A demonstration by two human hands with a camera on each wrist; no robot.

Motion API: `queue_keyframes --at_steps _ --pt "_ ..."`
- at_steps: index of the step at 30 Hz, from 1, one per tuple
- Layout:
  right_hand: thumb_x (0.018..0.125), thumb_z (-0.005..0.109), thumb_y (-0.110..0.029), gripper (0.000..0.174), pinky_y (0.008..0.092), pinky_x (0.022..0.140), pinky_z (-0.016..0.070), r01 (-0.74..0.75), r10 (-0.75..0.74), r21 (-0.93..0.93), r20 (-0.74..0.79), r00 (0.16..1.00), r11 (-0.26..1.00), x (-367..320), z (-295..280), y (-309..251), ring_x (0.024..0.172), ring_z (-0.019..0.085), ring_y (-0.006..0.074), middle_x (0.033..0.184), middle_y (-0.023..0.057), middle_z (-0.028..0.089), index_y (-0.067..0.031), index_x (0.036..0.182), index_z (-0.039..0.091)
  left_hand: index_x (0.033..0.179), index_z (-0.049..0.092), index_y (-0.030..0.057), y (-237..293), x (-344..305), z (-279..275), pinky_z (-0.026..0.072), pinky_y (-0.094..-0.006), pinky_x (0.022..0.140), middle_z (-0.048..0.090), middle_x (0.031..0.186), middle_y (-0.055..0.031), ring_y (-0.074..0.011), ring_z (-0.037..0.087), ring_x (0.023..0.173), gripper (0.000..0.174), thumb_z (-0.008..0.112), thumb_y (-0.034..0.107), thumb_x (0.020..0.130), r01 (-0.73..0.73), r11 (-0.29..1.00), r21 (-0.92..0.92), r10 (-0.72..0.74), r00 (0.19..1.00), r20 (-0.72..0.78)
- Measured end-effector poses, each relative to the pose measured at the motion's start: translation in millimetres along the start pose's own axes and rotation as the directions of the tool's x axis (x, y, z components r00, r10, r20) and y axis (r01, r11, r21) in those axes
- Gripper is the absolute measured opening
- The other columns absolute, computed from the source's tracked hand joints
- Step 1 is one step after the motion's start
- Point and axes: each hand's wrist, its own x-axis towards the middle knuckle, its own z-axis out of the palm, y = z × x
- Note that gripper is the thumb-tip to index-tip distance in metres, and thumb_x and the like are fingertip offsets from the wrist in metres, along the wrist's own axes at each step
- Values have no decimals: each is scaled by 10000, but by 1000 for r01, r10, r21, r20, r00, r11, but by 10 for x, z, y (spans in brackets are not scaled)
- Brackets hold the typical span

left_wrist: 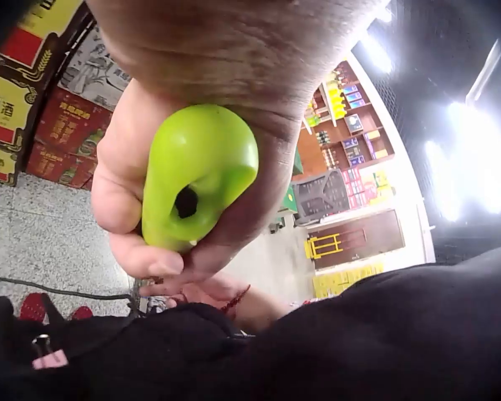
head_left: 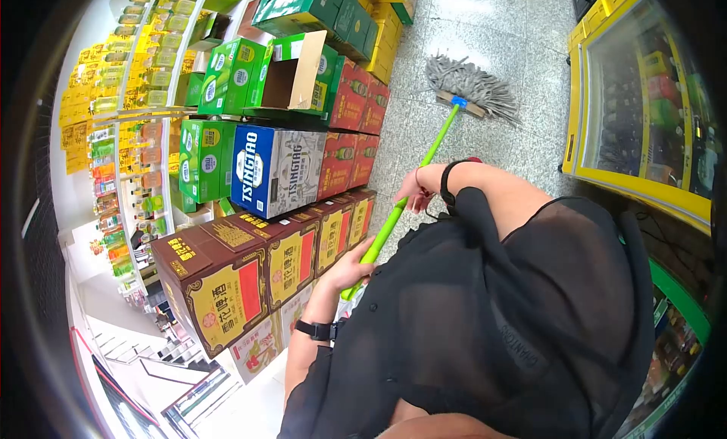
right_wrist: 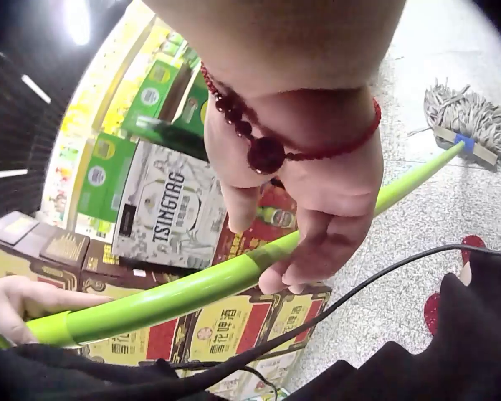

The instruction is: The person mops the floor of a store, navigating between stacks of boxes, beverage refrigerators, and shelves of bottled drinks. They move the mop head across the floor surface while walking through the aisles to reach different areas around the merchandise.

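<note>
A mop with a bright green handle and a grey string head slants across the head view, its strings spread on the speckled floor. My left hand grips the handle near its top end. In the left wrist view the rounded green handle end pokes out of that hand, fingers curled round it. Farther down, my right hand holds the handle; the right wrist view shows the fingers bent over it and the thumb on the other side. A red beaded bracelet circles the right wrist.
Stacked beer cartons line the left side, with a blue and white Tsingtao carton and an opened green carton. Bottle shelves stand behind. A yellow-framed glass-door cooler borders the right. A black cable hangs before me.
</note>
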Motion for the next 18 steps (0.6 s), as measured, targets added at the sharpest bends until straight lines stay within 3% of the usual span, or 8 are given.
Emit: queue_keyframes --at_steps 2,4,8,10,11,12,14,18 --pt "865 466 -401 468 353 629 533 -18 18 -35 -9 1000 999 67 17 -50 729 641 212 933 153 626 5 1088 532 1384 232 63 24 -1 -17 398 -224 482 497 714 -12 -84 468 517 712 552 17 750 17 1000 3 -16 999 -41" --pt "861 448 -407 471 364 598 529 -3 -27 -167 -175 984 986 -132 35 -103 682 640 227 896 160 622 22 1035 540 1383 231 59 259 14 -62 400 -225 480 493 709 -12 -86 469 508 711 551 15 750 35 999 25 -35 999 -23" --pt "856 482 -409 475 352 516 531 -47 8 -150 -249 969 988 -258 -307 -92 613 638 235 927 167 610 37 1013 530 1382 227 56 519 350 -135 408 -229 474 489 698 -11 -90 469 483 715 555 15 749 17 999 27 -18 1000 25" --pt "857 463 -427 509 354 453 518 -137 35 -264 -356 934 955 -416 -504 -92 516 619 245 782 179 610 72 904 553 1384 226 62 766 593 -151 412 -232 471 492 715 -18 -91 476 495 724 564 20 745 39 999 29 -41 998 42" --pt "857 444 -452 556 362 412 507 -87 -38 -282 -412 911 955 -500 -620 -31 470 608 257 666 181 592 89 821 565 1384 226 63 914 732 -152 414 -234 471 493 726 -22 -93 479 501 726 567 22 744 39 999 11 -40 996 74" --pt "857 444 -452 556 362 412 507 -85 -36 -270 -417 908 959 -638 -744 28 470 608 257 666 181 592 89 821 565 1384 225 65 1066 882 -142 415 -237 471 493 737 -25 -94 482 507 728 570 25 744 42 999 -7 -41 993 107" --pt "859 442 -451 563 375 400 506 19 -175 -274 -557 812 961 -1008 -1030 135 460 606 268 669 190 601 96 849 575 1384 224 63 1361 1237 -103 423 -242 475 504 764 -39 -100 489 518 726 569 34 746 30 998 46 -35 994 106" --pt "859 446 -448 572 383 414 514 35 -159 -204 -634 756 978 -1614 -1790 382 464 608 275 694 199 612 108 919 564 1386 213 50 2266 1893 86 415 -243 481 494 733 -37 -109 485 524 711 548 26 759 35 988 152 -57 988 144"
